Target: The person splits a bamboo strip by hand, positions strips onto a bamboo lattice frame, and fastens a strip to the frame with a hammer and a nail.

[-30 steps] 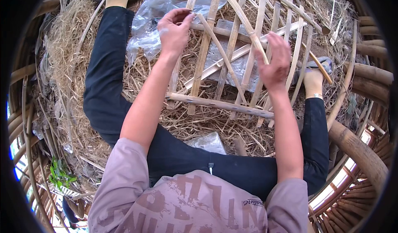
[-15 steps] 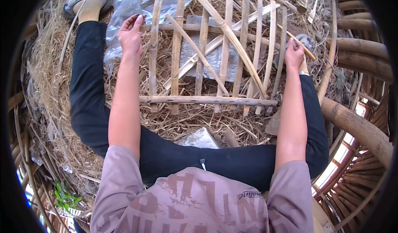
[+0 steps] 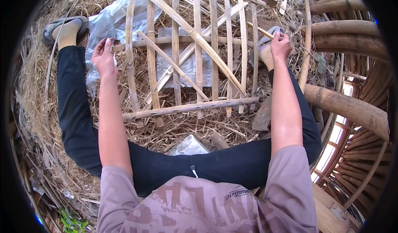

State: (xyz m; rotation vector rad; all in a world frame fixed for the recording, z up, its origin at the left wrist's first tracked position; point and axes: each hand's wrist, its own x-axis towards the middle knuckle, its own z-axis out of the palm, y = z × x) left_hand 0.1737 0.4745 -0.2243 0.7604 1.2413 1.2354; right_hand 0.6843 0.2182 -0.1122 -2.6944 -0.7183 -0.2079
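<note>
A bamboo lattice (image 3: 198, 63) lies over the straw, with upright slats, cross rails and loose diagonal strips. My left hand (image 3: 103, 59) is at the left end of its middle rail (image 3: 166, 41). Thumb and fingers there are pinched on a small dark thing (image 3: 114, 40), too small to name. Past the lattice's right side, my right hand (image 3: 280, 46) is closed around a thin wooden stick (image 3: 260, 29). The stick slants up and left toward the right-hand slats; whether it is a tool's handle cannot be told.
A grey block (image 3: 166, 55) lies under the lattice, and a crumpled plastic sheet (image 3: 120, 17) at upper left. Near my lap sits a silvery block (image 3: 188, 146). Thick bamboo poles (image 3: 348, 108) line the right side. My feet flank the lattice.
The view has shifted and tilted; the lattice appears further left, its left side lower. The stick's end no longer sticks out below my right hand. My left hand stays pinched at the rail's end.
</note>
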